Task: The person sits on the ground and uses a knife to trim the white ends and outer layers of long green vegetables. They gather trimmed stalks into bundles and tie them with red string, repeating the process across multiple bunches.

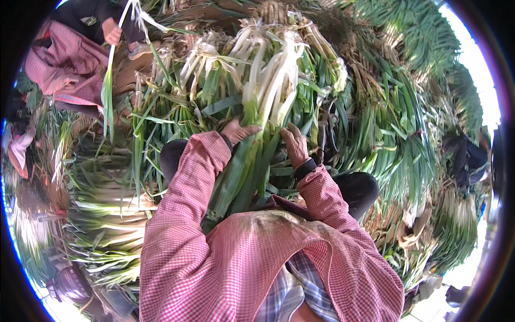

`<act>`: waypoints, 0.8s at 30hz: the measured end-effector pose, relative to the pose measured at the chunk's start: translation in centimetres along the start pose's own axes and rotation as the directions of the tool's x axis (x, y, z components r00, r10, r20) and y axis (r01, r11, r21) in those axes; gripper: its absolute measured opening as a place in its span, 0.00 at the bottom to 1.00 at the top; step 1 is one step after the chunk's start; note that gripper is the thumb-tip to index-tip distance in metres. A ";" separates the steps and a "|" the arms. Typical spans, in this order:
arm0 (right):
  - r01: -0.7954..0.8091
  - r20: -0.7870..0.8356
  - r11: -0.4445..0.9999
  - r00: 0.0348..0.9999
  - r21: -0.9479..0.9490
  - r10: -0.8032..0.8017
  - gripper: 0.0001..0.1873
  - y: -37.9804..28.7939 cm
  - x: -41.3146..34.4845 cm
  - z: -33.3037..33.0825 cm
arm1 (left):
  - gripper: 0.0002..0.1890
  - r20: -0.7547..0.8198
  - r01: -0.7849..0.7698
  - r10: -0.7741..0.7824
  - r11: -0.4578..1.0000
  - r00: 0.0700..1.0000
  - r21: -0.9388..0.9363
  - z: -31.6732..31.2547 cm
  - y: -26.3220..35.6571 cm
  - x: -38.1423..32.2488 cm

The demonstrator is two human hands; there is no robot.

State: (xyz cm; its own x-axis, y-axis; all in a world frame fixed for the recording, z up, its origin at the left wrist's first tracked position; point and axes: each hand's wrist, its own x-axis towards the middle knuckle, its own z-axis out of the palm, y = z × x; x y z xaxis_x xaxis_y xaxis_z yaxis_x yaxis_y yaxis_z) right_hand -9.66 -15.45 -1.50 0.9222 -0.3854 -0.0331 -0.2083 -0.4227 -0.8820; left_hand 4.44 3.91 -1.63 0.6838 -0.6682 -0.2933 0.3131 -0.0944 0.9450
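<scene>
A loose bunch of leeks [265,88] lies before me, white shanks and roots pointing away, broad green leaves running down toward my lap. My left hand [240,131] is at its left side, thumb across the leaves just below the white part; the fingers are partly hidden underneath. On the other side, my right hand [295,144] has its fingertips at the leaf edge, palm down; its thumb is hidden. Beneath and around this bunch is a heap of more leeks [209,68], with dry roots and some yellowed leaves.
At upper left, another person's hand [112,32] holds up a single leek [108,86]. Stacked leeks [108,225] lie to my left, and a large pile [394,108] stands to my right. My dark-clad knees [358,191] flank the bunch. A dark-clothed figure [466,157] is at far right.
</scene>
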 end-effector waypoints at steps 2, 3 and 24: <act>0.295 0.032 0.921 0.954 -0.256 -0.297 0.23 1.9 2.2 1.2 | 0.40 0.100 0.142 -0.134 0.987 0.986 -0.078 -0.1 -0.1 -0.2; 0.441 0.128 0.801 0.894 -0.405 -0.429 0.21 2.9 3.2 1.3 | 0.37 0.208 0.262 -0.226 0.951 0.952 -0.167 -0.5 0.4 -0.3; -0.228 0.191 0.489 0.974 0.842 0.125 0.25 -25.5 5.2 14.3 | 0.28 0.247 -0.121 0.101 0.990 0.964 0.068 -16.5 18.5 -6.8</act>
State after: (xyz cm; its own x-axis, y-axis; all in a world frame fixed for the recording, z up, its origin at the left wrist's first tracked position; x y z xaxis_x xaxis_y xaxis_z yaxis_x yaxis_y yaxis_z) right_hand 5.09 5.10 14.09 0.9341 -0.2709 -0.2324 -0.0381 0.5717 -0.8196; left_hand 16.50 18.85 15.49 0.5281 -0.8356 -0.1513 0.1825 -0.0623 0.9812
